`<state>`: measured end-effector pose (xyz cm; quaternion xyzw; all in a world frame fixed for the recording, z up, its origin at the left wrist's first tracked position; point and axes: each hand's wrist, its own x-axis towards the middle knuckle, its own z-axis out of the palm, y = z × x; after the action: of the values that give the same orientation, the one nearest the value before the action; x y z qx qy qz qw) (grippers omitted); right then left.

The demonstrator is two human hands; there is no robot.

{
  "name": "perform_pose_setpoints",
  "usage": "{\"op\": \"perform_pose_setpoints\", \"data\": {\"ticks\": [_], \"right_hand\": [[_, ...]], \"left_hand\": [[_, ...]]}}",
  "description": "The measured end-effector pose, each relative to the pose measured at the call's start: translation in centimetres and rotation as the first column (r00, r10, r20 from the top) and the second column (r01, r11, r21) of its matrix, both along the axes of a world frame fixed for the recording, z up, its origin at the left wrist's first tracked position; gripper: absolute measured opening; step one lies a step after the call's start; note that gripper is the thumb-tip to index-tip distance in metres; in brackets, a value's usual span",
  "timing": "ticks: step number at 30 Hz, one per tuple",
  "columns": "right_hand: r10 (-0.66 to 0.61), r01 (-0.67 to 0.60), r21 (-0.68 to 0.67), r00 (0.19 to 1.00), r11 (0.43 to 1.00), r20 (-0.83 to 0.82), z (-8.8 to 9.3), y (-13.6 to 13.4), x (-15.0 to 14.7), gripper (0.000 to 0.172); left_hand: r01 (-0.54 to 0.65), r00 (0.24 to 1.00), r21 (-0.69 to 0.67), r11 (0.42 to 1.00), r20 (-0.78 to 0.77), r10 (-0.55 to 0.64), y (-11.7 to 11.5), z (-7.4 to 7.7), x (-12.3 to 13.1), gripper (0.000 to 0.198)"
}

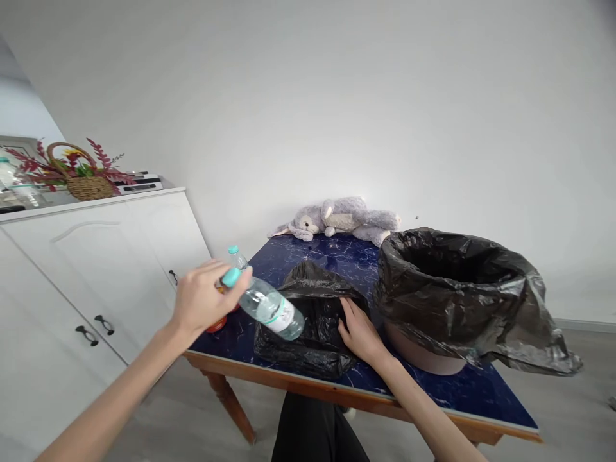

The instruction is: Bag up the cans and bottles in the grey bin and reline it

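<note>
My left hand (206,294) grips a clear plastic water bottle (282,316) near its turquoise cap. The bottle tilts, its base down and to the right, over the mouth of a black plastic trash bag (303,356) lying on the table. At the right side of that bag's mouth, my right hand (362,333) holds the plastic, thumb apart from the fingers; some fingertips are hidden. Behind my left hand stands another bottle with a turquoise cap (233,250), and something orange-red (216,325) is partly covered by the hand.
A bin lined with a black bag (452,301) stands on the right of the blue marble-patterned table (337,247). A grey plush rabbit (341,218) lies at the back against the wall. To the left is a white cabinet (72,276) topped by a flower basket (90,187).
</note>
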<state>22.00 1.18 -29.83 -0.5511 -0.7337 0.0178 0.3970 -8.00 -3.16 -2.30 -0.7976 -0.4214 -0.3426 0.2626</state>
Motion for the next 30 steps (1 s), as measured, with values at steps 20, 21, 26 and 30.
{"op": "perform_pose_setpoints", "data": {"ticks": [20, 21, 26, 30], "right_hand": [[-0.131, 0.131, -0.015, 0.991, 0.991, 0.026, -1.3, 0.6, 0.5, 0.051], [-0.131, 0.131, -0.014, 0.991, 0.991, 0.027, -1.4, 0.6, 0.5, 0.051], [-0.125, 0.125, -0.007, 0.992, 0.992, 0.028, -1.5, 0.6, 0.6, 0.051], [-0.116, 0.116, -0.002, 0.993, 0.993, 0.021, -1.3, 0.4, 0.6, 0.050]], "left_hand": [[-0.591, 0.805, -0.208, 0.779, -0.203, 0.557, 7.7, -2.2, -6.8, 0.054], [-0.592, 0.805, -0.210, 0.778, -0.216, 0.553, 7.9, -2.4, -6.9, 0.054], [-0.569, 0.814, -0.183, 0.802, -0.264, 0.517, 8.4, -3.1, -7.2, 0.059], [-0.612, 0.784, -0.178, 0.770, -0.265, 0.562, 8.2, -3.0, -7.7, 0.070]]}}
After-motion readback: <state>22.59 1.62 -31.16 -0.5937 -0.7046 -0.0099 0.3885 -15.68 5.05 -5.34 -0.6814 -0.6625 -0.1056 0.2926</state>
